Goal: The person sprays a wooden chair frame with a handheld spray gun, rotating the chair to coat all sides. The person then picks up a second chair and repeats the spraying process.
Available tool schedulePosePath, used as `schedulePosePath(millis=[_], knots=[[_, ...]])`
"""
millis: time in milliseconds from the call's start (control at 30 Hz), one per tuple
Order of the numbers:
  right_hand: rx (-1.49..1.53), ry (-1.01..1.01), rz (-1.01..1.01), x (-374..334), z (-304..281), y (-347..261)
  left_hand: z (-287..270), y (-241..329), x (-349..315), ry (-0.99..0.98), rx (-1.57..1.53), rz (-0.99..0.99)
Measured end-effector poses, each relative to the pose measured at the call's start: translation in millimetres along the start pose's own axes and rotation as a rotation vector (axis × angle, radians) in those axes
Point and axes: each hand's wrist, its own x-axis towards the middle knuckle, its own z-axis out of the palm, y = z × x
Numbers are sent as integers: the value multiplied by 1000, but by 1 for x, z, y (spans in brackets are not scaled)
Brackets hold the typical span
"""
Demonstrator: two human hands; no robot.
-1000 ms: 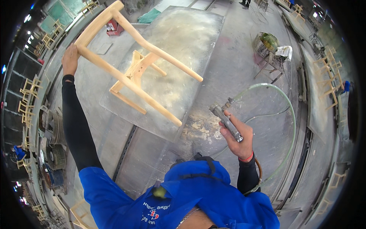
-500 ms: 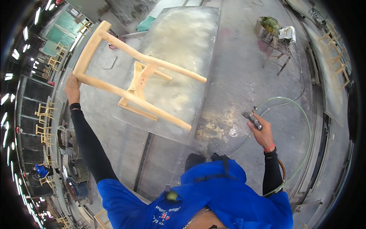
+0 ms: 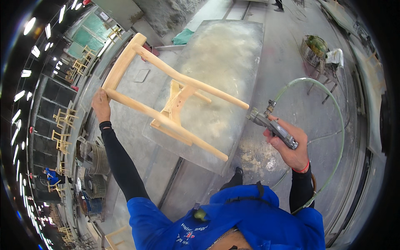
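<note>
A pale wooden chair frame [image 3: 183, 79] without a seat is held out over a grey, dusty board [image 3: 233, 46]. My left hand [image 3: 101, 106] grips it at the corner where the top rail meets a long side post. In my right hand [image 3: 291, 143] is a metal spray gun [image 3: 275, 130], its nozzle end close to the end of the chair's far leg but apart from it. A pale green hose [image 3: 342, 112] runs from the gun in a loop round my right forearm. The fingers of my right hand partly hide the gun's handle.
At the far right a pot [image 3: 313, 46] stands on a small stand beside a white container [image 3: 334, 57]. Several drums [image 3: 95, 185] line the left side, with more wooden chair frames [image 3: 62, 141] behind them. A green cloth [image 3: 182, 36] lies by the board's far left corner.
My right hand has turned and brought the spray gun up closer to the chair frame's leg ends. The hose loop has risen with it. The view has shifted; my left hand keeps its grip.
</note>
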Motion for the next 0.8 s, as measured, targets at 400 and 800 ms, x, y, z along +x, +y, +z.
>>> schedulePosePath(millis=[400, 800], knots=[[-90, -185, 153, 35, 26, 39, 19, 20, 17, 8, 429, -128], [-276, -170, 69, 47, 6, 40, 18, 22, 20, 13, 393, -156]])
